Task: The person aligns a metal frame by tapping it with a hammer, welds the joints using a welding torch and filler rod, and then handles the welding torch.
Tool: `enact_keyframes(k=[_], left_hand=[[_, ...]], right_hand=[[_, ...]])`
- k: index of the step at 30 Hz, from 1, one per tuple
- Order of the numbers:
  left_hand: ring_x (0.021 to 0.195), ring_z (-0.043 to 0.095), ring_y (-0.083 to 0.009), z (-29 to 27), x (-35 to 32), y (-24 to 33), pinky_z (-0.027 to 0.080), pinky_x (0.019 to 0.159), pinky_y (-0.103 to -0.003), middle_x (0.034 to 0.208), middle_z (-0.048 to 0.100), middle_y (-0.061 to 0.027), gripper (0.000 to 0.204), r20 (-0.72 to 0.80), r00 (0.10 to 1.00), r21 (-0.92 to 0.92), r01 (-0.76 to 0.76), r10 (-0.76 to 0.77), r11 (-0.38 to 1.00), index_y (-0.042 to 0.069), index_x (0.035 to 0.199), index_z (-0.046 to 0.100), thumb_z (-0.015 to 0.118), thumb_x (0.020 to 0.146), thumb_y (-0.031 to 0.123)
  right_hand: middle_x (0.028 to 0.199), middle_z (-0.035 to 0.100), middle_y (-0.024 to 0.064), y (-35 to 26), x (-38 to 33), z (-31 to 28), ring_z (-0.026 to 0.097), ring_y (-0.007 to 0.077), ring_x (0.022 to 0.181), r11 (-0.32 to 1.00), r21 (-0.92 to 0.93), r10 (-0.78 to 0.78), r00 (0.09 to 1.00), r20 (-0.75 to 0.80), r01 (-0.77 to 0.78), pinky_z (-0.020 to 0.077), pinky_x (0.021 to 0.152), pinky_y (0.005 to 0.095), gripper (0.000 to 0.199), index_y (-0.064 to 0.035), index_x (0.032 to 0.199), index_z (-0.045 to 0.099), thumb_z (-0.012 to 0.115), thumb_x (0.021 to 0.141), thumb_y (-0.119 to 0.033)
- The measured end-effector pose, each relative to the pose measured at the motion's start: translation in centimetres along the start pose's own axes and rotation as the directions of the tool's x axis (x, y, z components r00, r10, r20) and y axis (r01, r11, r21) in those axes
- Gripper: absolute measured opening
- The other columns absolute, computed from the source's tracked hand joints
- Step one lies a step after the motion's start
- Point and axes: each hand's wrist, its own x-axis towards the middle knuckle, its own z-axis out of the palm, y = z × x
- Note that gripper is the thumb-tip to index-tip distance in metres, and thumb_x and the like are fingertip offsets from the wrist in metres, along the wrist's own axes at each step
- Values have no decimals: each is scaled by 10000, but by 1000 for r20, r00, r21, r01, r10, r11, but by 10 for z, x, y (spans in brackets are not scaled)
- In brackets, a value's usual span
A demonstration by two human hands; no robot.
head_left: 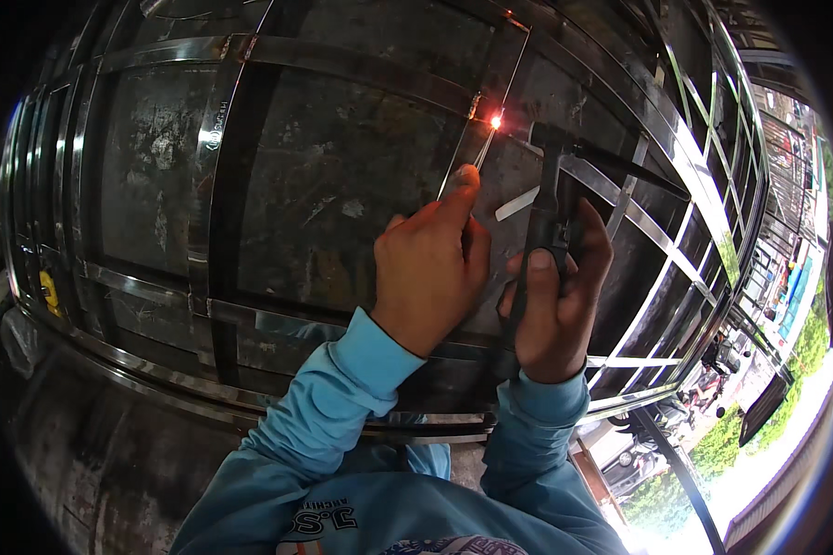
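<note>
My left hand (pixel 432 268) is closed, index finger stretched forward, on a thin filler rod (pixel 484 153). The rod's far end meets a bright red-orange glow (pixel 496 122) at a joint of the shiny metal frame (pixel 361 69). To its right, my right hand (pixel 560 305) grips the dark handle of a TIG welding torch (pixel 548 180). The torch's head points left toward the glow, and its long black back cap slants off to the right. A short pale metal strip (pixel 516 203) lies between the rod and the torch.
Square metal tubes cross over a dark, scuffed sheet (pixel 315 185). A yellow object (pixel 48 292), perhaps a tape measure, sits at the frame's left edge. More shiny lattice bars (pixel 676 240) rise at right, with a bright outdoor area and greenery (pixel 694 462) beyond.
</note>
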Motion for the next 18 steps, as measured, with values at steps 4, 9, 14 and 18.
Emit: enact_keyframes(k=[4,9,14,18], left_hand=[[739,722,-350,3,-1,-3,549,633,-421,855,721,-177,378,-54,998,-14,-27,26,1000,60,1266,730,670,894,83],[761,741,-325,1,1,3,572,674,-383,952,754,-197,351,-51,997,-108,60,-65,992,35,1217,758,668,886,110],[791,746,-323,2,0,-2,579,695,-387,1008,760,-179,387,-19,1000,-7,15,-15,1000,65,1282,728,656,903,96],[781,737,-341,0,-1,0,573,681,-404,969,756,-171,405,-12,1000,-6,-4,4,1000,70,1307,714,677,903,78]], right_hand=[[951,658,99,2,0,-1,576,86,675,1000,3,13,1000,21,-13,457,564,227,611,-51,1582,259,550,1065,-193],[1083,652,117,1,3,2,584,98,712,997,15,-72,997,-11,72,478,569,223,614,-36,1575,260,559,1063,-199],[939,667,90,1,-1,0,572,86,664,1000,11,-19,1000,12,19,451,566,232,609,-49,1579,257,554,1071,-206],[890,662,89,2,-1,1,573,87,646,1000,-25,-13,1000,-9,13,451,565,238,603,-51,1583,255,543,1079,-217]])
